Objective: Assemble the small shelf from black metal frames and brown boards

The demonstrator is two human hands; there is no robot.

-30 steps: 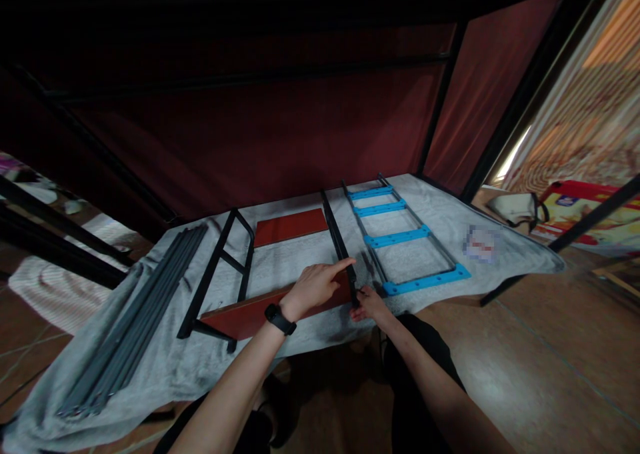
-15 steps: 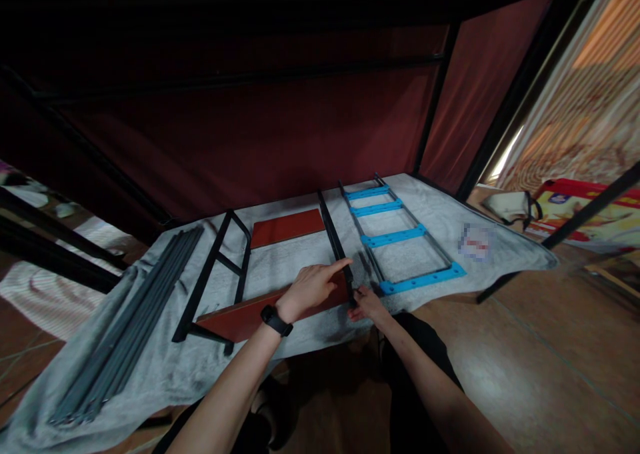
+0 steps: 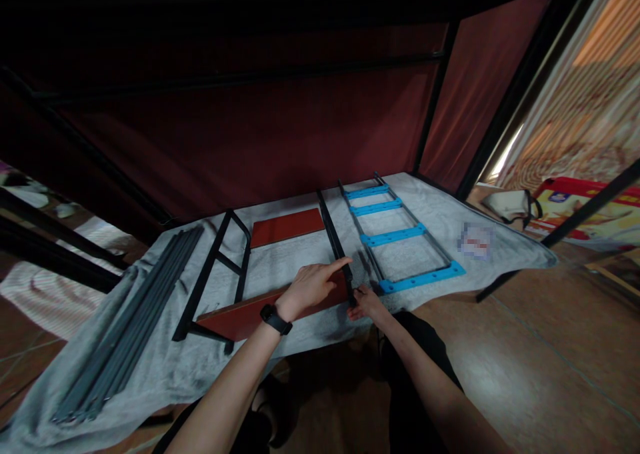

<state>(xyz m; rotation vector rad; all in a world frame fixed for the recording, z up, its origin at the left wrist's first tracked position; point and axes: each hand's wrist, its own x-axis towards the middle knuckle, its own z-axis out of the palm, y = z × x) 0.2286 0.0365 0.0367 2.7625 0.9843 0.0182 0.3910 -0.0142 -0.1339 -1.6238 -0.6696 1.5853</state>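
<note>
The dark red panel [image 3: 260,141] fills most of my feed, rising behind the pale grey cloth [image 3: 280,264] where the parts lie. On the left I have the bundle of grey tubes [image 3: 131,324], and on the right the ladder-like frame with blue rungs [image 3: 393,235], both well apart from the work.

Between them lie the left black frame [image 3: 205,274] and the right black frame [image 3: 336,239]. The near red-brown board [image 3: 235,319] stands on edge between these two, its right end meeting the right frame's near end; the far board [image 3: 287,227] lies beyond it.

The left hand [image 3: 315,286] is over the near board, index finger stretched to the right frame's bar and thumb apart; I can't tell whether its other fingers grip. The right hand [image 3: 367,303] has its fingertips at the bar's near end, and I can't make out whether they pinch anything.

I judge this to be lining up or fastening that corner. I'd press the board flush against the bar with the left hand, keep it square, and let the right fingers work gently, since a tilted board could slip off line.
</note>
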